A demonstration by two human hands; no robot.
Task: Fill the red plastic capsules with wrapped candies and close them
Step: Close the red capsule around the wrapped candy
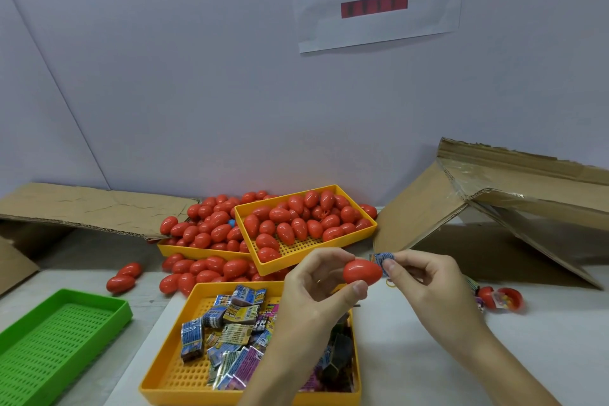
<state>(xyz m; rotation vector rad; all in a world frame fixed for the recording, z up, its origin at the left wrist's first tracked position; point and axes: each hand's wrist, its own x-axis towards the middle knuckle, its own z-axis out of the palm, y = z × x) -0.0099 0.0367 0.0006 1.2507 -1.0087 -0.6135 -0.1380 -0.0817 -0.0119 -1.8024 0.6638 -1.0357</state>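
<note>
Red capsule (362,271) pinched in our left hand (316,287) grip; our right hand (425,277) grip pinches blue wrapped candy (382,260) touching capsule, above yellow candy tray (171,376).

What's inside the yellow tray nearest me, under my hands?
The perforated yellow plastic tray holds a heap of small wrapped candies in blue, yellow and pink wrappers. Its right part is hidden by the left hand and forearm.
</note>
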